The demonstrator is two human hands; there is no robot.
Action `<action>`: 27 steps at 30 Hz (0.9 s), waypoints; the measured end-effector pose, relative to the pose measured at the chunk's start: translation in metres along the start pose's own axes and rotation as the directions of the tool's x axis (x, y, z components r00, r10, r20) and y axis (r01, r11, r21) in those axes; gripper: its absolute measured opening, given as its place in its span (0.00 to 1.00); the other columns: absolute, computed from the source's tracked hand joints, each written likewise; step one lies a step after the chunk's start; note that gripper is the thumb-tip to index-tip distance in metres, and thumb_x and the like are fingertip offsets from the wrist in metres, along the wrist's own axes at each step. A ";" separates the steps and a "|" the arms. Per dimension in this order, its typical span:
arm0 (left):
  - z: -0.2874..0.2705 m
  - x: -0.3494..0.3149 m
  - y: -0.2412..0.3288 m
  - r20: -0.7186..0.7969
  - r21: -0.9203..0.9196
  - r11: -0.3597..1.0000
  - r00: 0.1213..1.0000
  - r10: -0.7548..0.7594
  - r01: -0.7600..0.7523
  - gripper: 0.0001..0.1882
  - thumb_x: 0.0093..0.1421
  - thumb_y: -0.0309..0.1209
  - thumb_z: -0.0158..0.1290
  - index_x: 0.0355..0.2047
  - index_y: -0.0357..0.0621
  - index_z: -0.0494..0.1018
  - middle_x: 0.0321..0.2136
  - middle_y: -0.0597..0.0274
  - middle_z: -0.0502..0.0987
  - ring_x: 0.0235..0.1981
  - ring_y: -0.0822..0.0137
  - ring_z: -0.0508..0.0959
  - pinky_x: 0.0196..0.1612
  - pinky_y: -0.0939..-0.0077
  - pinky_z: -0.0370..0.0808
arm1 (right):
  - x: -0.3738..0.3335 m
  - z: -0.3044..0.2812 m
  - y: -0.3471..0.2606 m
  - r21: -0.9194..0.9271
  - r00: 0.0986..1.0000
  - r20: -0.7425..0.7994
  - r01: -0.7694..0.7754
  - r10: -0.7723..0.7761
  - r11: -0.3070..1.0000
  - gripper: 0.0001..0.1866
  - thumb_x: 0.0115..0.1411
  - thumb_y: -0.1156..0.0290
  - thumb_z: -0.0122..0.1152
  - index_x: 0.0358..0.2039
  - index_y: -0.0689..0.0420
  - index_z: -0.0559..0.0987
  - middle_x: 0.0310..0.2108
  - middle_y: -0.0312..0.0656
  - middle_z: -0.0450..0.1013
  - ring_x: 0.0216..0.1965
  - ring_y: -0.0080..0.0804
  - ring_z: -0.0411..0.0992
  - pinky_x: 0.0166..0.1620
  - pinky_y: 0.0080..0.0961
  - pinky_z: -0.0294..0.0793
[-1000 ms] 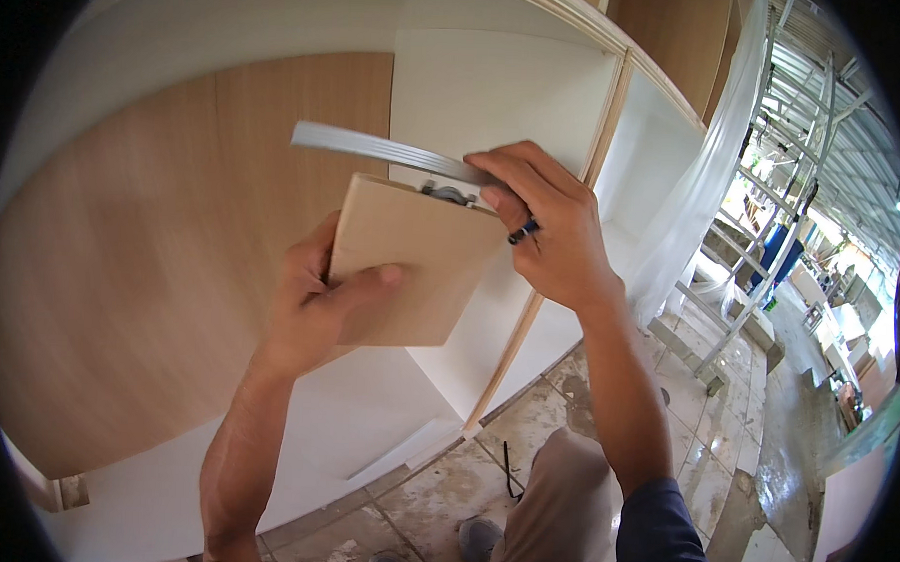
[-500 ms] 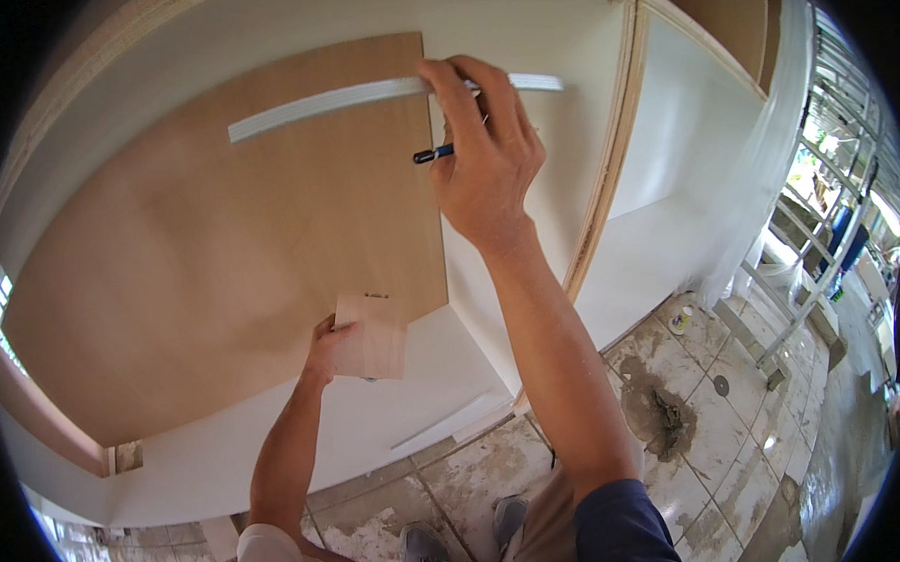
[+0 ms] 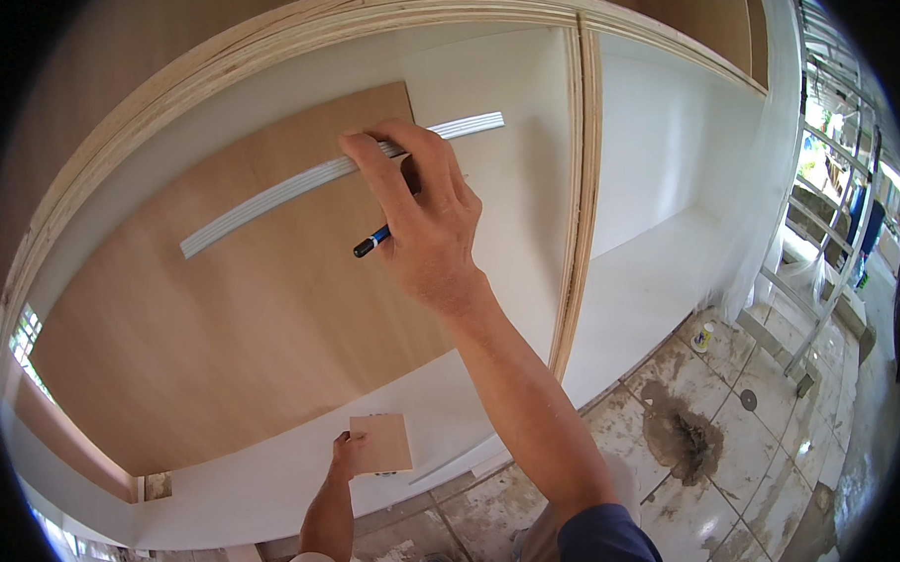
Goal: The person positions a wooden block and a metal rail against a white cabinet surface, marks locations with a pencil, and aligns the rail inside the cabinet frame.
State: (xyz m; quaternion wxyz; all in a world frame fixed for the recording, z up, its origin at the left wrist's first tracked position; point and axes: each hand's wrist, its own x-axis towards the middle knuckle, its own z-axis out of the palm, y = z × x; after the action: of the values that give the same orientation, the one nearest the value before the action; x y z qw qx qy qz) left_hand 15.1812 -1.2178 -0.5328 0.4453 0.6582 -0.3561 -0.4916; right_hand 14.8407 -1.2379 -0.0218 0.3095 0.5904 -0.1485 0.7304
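Observation:
Up in front of the cabinet back, my right hand [image 3: 423, 206] is closed on a long white ribbed strip [image 3: 274, 203], with fingers over its upper edge. A dark blue pen [image 3: 372, 242] is tucked in the same hand and pokes out below the fingers. Behind the strip leans a large brown wood panel [image 3: 220, 342] inside the cabinet. Lower down, my left hand [image 3: 346, 454] grips a small square piece of plywood [image 3: 383, 444] by its left edge, over the cabinet's white bottom board [image 3: 254, 492]. Its fingers are partly hidden behind the plywood.
A plywood-edged upright divider [image 3: 580, 186] separates this bay from a white one on the right. An aluminium ladder [image 3: 819, 225] stands beyond plastic sheeting [image 3: 771, 173]. On the stained tile floor [image 3: 751, 460] are a small bottle [image 3: 703, 337] and a wet patch [image 3: 685, 433].
My right hand, still holding the strip and pen, has moved left and lower across the panel. My left hand has lowered the plywood piece toward the bottom board. The view has shifted too.

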 end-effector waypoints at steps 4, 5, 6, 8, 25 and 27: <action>-0.010 0.009 0.000 -0.167 0.415 0.909 0.985 0.052 0.022 0.28 0.45 0.41 0.70 0.45 0.38 0.82 0.36 0.51 0.86 0.36 0.57 0.86 0.42 0.62 0.82 | 0.008 0.004 0.001 0.061 0.997 -0.078 -0.015 0.020 0.998 0.26 0.44 0.91 0.60 0.46 0.57 0.80 0.43 0.38 0.70 0.34 0.31 0.70 0.27 0.25 0.70; -0.014 0.010 0.000 -0.203 0.470 0.882 0.976 0.076 0.030 0.28 0.43 0.42 0.71 0.43 0.38 0.83 0.35 0.50 0.86 0.36 0.57 0.86 0.43 0.62 0.82 | 0.011 0.005 0.001 0.076 0.994 -0.101 -0.025 0.032 0.997 0.26 0.44 0.91 0.60 0.45 0.57 0.80 0.43 0.38 0.70 0.34 0.31 0.70 0.27 0.25 0.70; -0.003 0.010 0.003 -0.223 0.522 0.852 0.970 0.098 0.035 0.29 0.41 0.44 0.72 0.41 0.39 0.84 0.35 0.50 0.86 0.36 0.57 0.86 0.44 0.63 0.82 | 0.012 0.004 0.004 0.079 0.993 -0.114 -0.029 0.038 0.996 0.26 0.44 0.90 0.61 0.45 0.57 0.80 0.44 0.38 0.70 0.34 0.31 0.70 0.27 0.25 0.70; 0.004 0.007 0.008 -0.272 0.582 0.811 0.954 0.124 0.060 0.29 0.38 0.46 0.73 0.38 0.40 0.85 0.35 0.49 0.86 0.37 0.56 0.86 0.45 0.63 0.82 | 0.014 0.006 0.008 0.086 0.989 -0.150 -0.001 0.014 0.996 0.26 0.43 0.90 0.61 0.44 0.56 0.80 0.44 0.37 0.70 0.34 0.31 0.70 0.27 0.25 0.69; -0.023 -0.012 0.135 -0.189 0.871 0.455 0.732 0.655 -0.182 0.16 0.58 0.40 0.65 0.30 0.38 0.79 0.30 0.49 0.83 0.35 0.52 0.83 0.40 0.56 0.79 | 0.031 -0.001 0.013 0.155 0.975 -0.200 -0.068 0.098 0.986 0.21 0.44 0.84 0.63 0.42 0.55 0.80 0.45 0.39 0.71 0.36 0.33 0.70 0.38 0.29 0.70; -0.035 -0.031 0.216 -0.099 0.791 0.379 0.511 0.854 -0.480 0.13 0.61 0.33 0.63 0.25 0.39 0.75 0.20 0.57 0.78 0.23 0.64 0.76 0.30 0.65 0.73 | 0.030 -0.001 0.012 0.176 0.973 -0.196 -0.089 0.123 0.980 0.22 0.44 0.84 0.63 0.42 0.56 0.80 0.45 0.40 0.71 0.37 0.33 0.70 0.38 0.29 0.70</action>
State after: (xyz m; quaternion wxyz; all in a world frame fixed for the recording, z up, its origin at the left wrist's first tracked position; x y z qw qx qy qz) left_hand 15.2001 -1.2570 -0.3167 0.4115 0.6575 -0.6234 0.0983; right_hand 14.8289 -1.2378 0.0087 0.2335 0.5267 -0.0859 0.8128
